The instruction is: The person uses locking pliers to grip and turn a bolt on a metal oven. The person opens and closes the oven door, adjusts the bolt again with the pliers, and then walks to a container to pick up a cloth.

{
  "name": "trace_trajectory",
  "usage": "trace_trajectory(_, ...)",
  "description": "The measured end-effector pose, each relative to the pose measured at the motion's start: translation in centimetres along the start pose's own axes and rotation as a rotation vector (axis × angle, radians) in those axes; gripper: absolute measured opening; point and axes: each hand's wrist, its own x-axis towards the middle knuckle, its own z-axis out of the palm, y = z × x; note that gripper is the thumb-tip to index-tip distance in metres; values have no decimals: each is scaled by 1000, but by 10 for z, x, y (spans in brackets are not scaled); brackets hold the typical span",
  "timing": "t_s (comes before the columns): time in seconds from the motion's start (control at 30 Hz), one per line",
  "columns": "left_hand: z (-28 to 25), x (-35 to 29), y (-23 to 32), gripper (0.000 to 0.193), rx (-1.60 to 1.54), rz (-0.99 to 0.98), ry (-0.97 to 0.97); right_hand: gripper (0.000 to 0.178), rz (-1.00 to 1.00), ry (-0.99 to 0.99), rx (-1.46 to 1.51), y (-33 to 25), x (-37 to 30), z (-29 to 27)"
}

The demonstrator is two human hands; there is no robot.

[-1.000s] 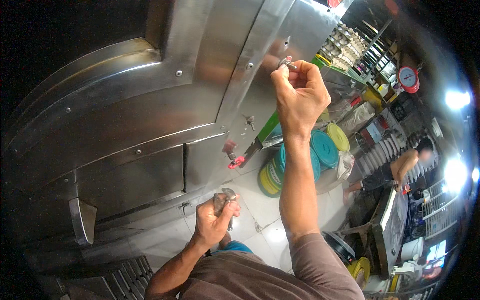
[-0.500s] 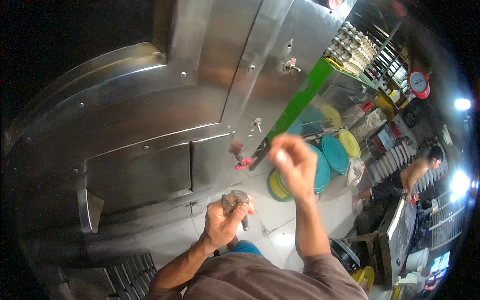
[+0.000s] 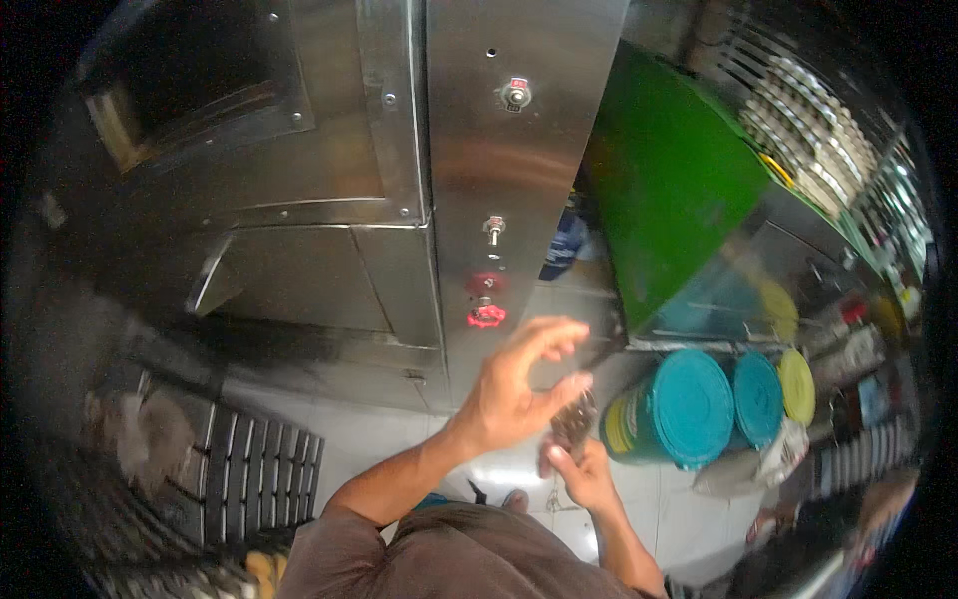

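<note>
My left hand (image 3: 511, 387) is raised in front of the steel cabinet, fingers curved and thumb held apart. It holds nothing that I can see. Just above its fingers is a red round valve knob (image 3: 486, 317) on the panel. Lower and to the right, my right hand (image 3: 587, 475) grips a dark grey metal hand tool (image 3: 574, 421), tilted upward. Motion blurs this tool, so its exact kind is unclear. Its upper end is close to my left thumb; I cannot tell whether they touch.
Two toggle switches (image 3: 495, 229) sit above the knob on the steel panel (image 3: 509, 150). Tubs with teal lids (image 3: 693, 407) stand on the floor at right, by a green cabinet (image 3: 679, 180) with stacked egg trays (image 3: 808, 130). A slatted metal rack (image 3: 261, 464) is at lower left.
The metal hand tool has passed from my left hand to my right. My left hand has risen toward the knob, and my right has come down. The view has turned right.
</note>
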Motion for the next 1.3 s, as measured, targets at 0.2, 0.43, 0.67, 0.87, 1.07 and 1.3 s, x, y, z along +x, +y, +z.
trace_trajectory(0.2,-18,87,38,29,516,325,508,29,114,100,93,60,-60,-76)
trace_trajectory(0.43,-35,135,79,33,923,365,615,27,97,17,-12,82,-38,-108)
trace_trajectory(0.67,-23,110,46,31,713,201,674,29,70,-41,-437,107,-17,-139)
trace_trajectory(0.87,-22,68,7,23,651,92,694,33,104,-57,-556,118,-10,-168)
trace_trajectory(1.07,-14,44,-9,19,771,-42,818,33,144,-217,-483,134,27,-197)
trace_trajectory(1.3,20,59,-9,17,1062,-158,821,30,-89,-400,-668,112,93,-238)
